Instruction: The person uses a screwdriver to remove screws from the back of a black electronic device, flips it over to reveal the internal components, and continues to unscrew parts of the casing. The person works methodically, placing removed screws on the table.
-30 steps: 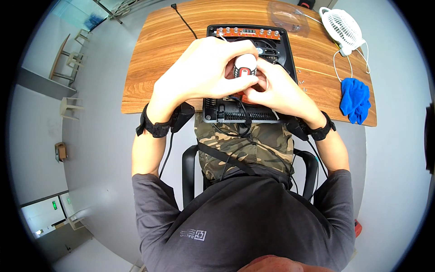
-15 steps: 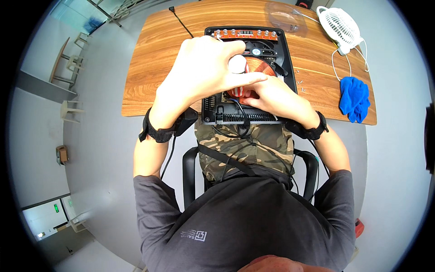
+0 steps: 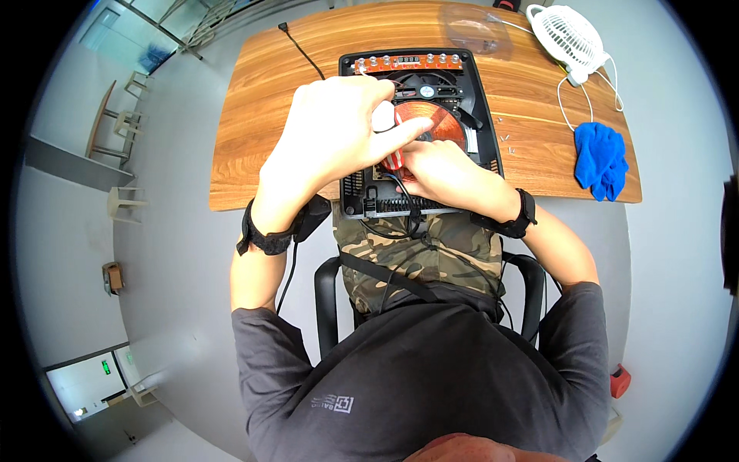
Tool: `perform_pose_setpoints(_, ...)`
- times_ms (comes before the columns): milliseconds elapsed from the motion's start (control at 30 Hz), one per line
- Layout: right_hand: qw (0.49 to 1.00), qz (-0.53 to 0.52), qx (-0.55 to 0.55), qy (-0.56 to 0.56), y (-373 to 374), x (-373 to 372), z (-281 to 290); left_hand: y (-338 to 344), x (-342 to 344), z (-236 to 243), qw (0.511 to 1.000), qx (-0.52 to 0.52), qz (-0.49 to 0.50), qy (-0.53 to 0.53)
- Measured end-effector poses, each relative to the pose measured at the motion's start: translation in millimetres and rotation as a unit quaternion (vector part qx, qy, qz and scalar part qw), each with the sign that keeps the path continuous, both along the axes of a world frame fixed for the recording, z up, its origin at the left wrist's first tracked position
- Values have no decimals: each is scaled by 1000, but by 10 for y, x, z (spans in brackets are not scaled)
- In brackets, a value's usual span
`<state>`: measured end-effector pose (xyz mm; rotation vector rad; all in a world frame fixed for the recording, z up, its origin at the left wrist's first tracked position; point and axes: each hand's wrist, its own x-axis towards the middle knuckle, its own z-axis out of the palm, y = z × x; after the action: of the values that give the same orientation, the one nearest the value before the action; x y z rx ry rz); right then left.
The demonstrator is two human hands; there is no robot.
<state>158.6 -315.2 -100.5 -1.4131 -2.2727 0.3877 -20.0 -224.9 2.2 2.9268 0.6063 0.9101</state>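
An opened induction cooker (image 3: 487, 137) with a black housing lies near the table's front edge. Inside are a round copper coil (image 3: 449, 123), an orange control board (image 3: 381, 65) along the far side and a dark fan. Over the coil's left part, my left hand (image 3: 319, 127) is closed around the handle of a red-and-white screwdriver (image 3: 382, 118), which stands roughly upright. My right hand (image 3: 454, 177) reaches in low from the right, its fingers curled against the screwdriver's striped lower part. The tool's tip is hidden by my hands.
Several small screws (image 3: 508, 145) lie on the wooden table (image 3: 254, 138) right of the cooker. Farther right are a blue cloth (image 3: 600, 160) and a white fan (image 3: 568, 40) with its cable. A clear plastic piece (image 3: 469, 31) and a black plug cable (image 3: 300, 48) are at the back.
My right hand has shifted slightly left and lower, its fingers now more curled at the screwdriver. My left hand keeps its grip on the handle. The whole view has shifted a little.
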Motion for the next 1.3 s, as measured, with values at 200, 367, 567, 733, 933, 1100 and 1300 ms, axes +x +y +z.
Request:
perform_pose_setpoints(200, 1000, -5, 15, -7, 11, 8, -94, -6, 3, 12, 1000, 3, 14, 12)
perform_pose_setpoints(367, 1000, 5, 20, -8, 17, 12, -169, -9, 8, -9, 1000, 13, 28, 2)
perform_pose_setpoints(567, 998, 20, 56, 17, -17, 30, -160, -39, 1, 52, 999, -20, 42, -11)
perform_pose_setpoints(733, 999, 20, 25, -2, 11, 14, -137, -20, -42, 37, 999, -42, 33, -10)
perform_pose_setpoints(933, 1000, 9, 0, -12, -2, 13, -102, -46, -22, 53, 999, -42, 5, -25)
perform_pose_setpoints(1100, 999, 15, 10, 27, -16, 60, -163, -18, -18, 56, 998, -49, 3, -27)
perform_pose_setpoints(1300, 998, 17, -48, 37, -12, 124, -174, -17, -2, 100, 998, -60, -3, -35)
